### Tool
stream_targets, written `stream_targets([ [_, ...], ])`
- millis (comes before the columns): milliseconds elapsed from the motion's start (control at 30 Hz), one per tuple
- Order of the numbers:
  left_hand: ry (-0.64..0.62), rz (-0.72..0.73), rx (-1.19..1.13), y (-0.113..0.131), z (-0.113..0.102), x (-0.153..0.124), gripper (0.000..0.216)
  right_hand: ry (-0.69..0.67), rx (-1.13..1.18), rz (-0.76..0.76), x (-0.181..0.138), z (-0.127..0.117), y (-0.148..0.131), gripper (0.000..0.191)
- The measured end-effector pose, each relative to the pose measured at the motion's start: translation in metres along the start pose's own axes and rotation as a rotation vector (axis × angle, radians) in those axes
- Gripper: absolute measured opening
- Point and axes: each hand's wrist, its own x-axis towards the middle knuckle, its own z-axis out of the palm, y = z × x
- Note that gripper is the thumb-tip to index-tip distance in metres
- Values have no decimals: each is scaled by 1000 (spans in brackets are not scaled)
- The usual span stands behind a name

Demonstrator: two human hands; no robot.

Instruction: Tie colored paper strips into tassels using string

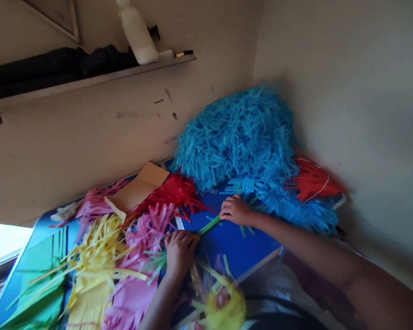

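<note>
Between my two hands a narrow twisted strip of green tissue paper (209, 225) is stretched over the blue tabletop. My left hand (181, 250) is closed round its near end, and green fringe sticks out to the left of that hand. At the far end my right hand (237, 211) pinches the strip, with more green fringe fanning out behind the fingers. Below my left hand hangs a bunch of yellow tissue fringe (223, 302), partly blurred. Pink fringed tissue paper (137, 284) lies just left of my left hand.
A big heap of blue tissue fringe (241, 133) fills the back corner, with a red fringed bundle (318, 182) at its right. Yellow (89, 298) and green paper (37, 293), red fringe (174, 190) and brown card (139, 185) cover the left side. Above, a shelf (172, 62) carries a white bottle (137, 36).
</note>
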Motion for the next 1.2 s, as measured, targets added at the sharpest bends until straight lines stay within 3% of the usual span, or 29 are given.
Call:
stream_targets([
  [300, -52, -115, 25, 6, -3, 11, 25, -88, 19, 115, 20, -7, -6, 12],
  [533, -115, -35, 107, 11, -11, 23, 13, -130, -44, 161, 26, -20, -13, 8],
  [600, -102, 38, 125, 14, -12, 21, 18, -118, -66, 111, 23, -22, -17, 6],
  [767, -70, 200, 163, 16, -14, 17, 32, -56, -177, -358, 18, -16, -24, 10],
  [867, -37, 232, 169, 18, -13, 17, 28, 2, -282, -499, 22, -8, -27, 20],
  [1000, 46, 228, 180, 22, -8, 17, 15, -10, -259, -485, 31, -3, -24, 19],
  [1200, 160, 185, 180, 20, 4, 18, 16, 12, -209, -377, 30, -6, -30, 10],
])
